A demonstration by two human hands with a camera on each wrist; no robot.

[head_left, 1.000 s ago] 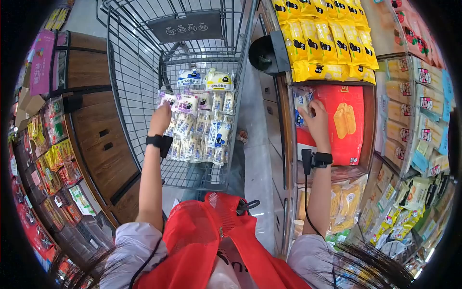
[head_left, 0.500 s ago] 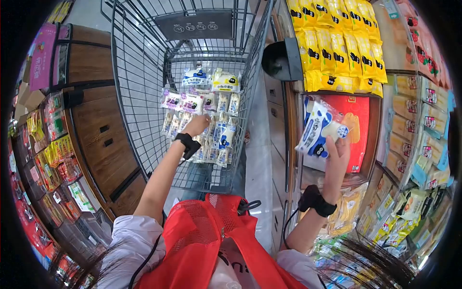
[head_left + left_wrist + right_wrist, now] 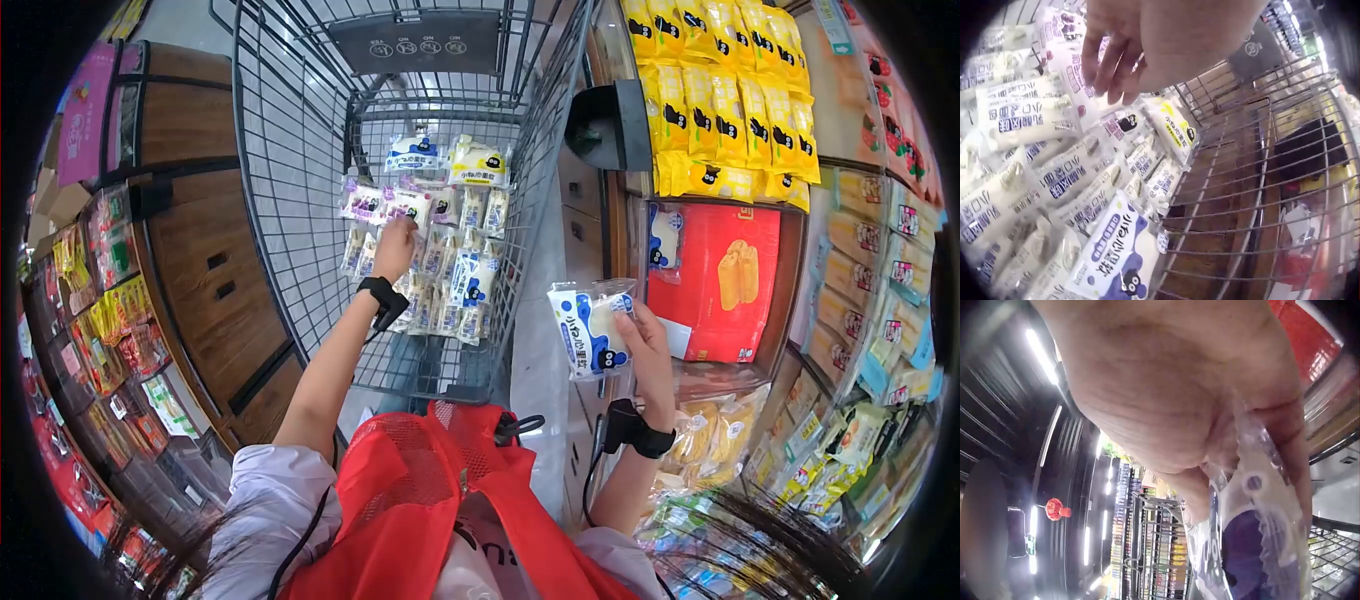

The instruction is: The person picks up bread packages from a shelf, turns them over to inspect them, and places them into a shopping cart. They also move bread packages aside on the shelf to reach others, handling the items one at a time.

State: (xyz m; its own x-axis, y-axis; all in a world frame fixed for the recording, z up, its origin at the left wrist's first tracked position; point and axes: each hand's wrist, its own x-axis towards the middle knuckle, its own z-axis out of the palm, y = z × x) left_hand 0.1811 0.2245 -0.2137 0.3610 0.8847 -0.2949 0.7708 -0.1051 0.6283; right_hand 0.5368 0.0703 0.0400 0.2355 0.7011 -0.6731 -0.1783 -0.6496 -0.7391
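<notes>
My right hand [image 3: 650,355] pinches a blue-and-white cake packet [image 3: 580,325] by its side, between the cart and the shelf. In the right wrist view the clear wrapper [image 3: 1254,537] is held between thumb and fingers. My left hand [image 3: 395,252] is over the packets in the shopping cart [image 3: 275,160], fingertips right at a purple-and-white packet [image 3: 410,205]. Its fingers [image 3: 1110,69] hang loosely curled in the left wrist view. Below them lie rows of small white bread packets [image 3: 1029,119], another blue-and-white packet [image 3: 1116,250] and a yellow-and-white packet [image 3: 1172,128].
A shelf bin on the right holds a red box [image 3: 740,280] and a blue-and-white packet [image 3: 663,238]. Yellow packets [image 3: 730,125] are stacked behind it. A black cup-shaped holder [image 3: 605,128] juts from the cart's right side. Wooden cabinets [image 3: 200,225] stand left of the cart.
My right hand has taken a blue-and-white packet out of the shelf bin and brought it left toward the cart. My left hand has moved over the packets, right, then slightly back.
</notes>
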